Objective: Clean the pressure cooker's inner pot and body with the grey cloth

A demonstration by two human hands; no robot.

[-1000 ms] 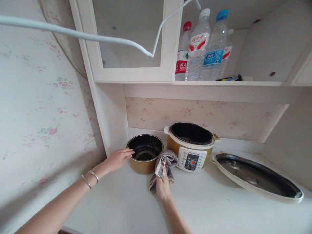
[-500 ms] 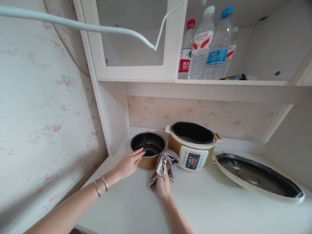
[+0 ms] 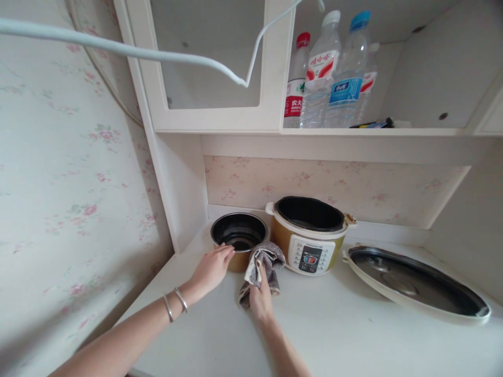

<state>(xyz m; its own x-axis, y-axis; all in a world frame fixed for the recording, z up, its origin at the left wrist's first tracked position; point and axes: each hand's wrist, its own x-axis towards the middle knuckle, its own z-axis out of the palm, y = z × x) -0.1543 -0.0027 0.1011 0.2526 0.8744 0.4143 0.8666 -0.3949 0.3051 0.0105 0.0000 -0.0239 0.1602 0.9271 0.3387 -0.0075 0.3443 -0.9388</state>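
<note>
On the white counter stands a cooker's inner pot [image 3: 220, 230], black inside and golden brown outside. My left hand [image 3: 212, 268], with two silver bangles at the wrist, has its fingers closed over the near rim; the thumb is hidden. My right hand [image 3: 261, 298] grips a bunched grey-brown cloth [image 3: 271, 256] at the pot's right side, and the cloth covers part of the wall there. Just to the right is the electric cooker body [image 3: 283, 241], lidless, with a control panel facing me.
The cooker's lid [image 3: 404, 277] lies upside down at the right. Several plastic bottles [image 3: 320, 78] stand on the open cabinet shelf above. A white cable [image 3: 157, 55] hangs across the top left. Flowered wallpaper [image 3: 78, 209] covers the left wall.
My left hand has moved slightly right, its fingers drawing back to the pot's rim. Markings inside the pot no longer show, so it seems turned. The cloth has shifted slightly left.
</note>
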